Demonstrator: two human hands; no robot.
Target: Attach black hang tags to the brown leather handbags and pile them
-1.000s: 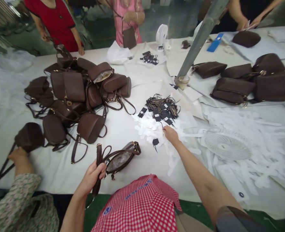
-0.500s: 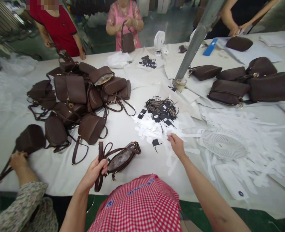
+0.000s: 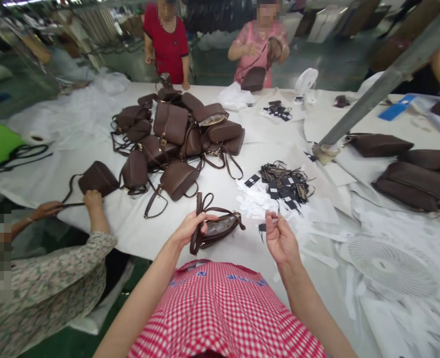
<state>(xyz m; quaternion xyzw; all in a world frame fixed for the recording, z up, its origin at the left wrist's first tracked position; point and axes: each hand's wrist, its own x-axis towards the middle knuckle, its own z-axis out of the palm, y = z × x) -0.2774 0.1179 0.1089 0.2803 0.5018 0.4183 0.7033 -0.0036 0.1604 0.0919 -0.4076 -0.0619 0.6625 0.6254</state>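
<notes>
My left hand (image 3: pixel 190 227) is closed round the folded brown strap (image 3: pixel 196 238) of a small handbag. That brown handbag (image 3: pixel 220 229) lies unzipped on the table, with clear plastic filling showing inside. To its right, my right hand (image 3: pixel 282 238) is turned palm up with its fingers curled and the tips pinched together. Something small and pale may be between those tips; I cannot make it out. Just beside the fingers lies a single black tag (image 3: pixel 262 227). Beyond them are a pile of black hang tags (image 3: pixel 289 184) and loose white paper strips (image 3: pixel 255 201).
Brown handbags (image 3: pixel 170 122) are heaped left of centre. At left, a co-worker's hand (image 3: pixel 93 199) touches another bag. A white fan (image 3: pixel 389 266) lies among strips at right. A grey pole (image 3: pixel 369 99) rises from the table. Two people stand across it.
My right hand has drawn back from the white strips and turned palm up. The left hand still grips the strap. The view has swung left; the person in pink has shifted their bag.
</notes>
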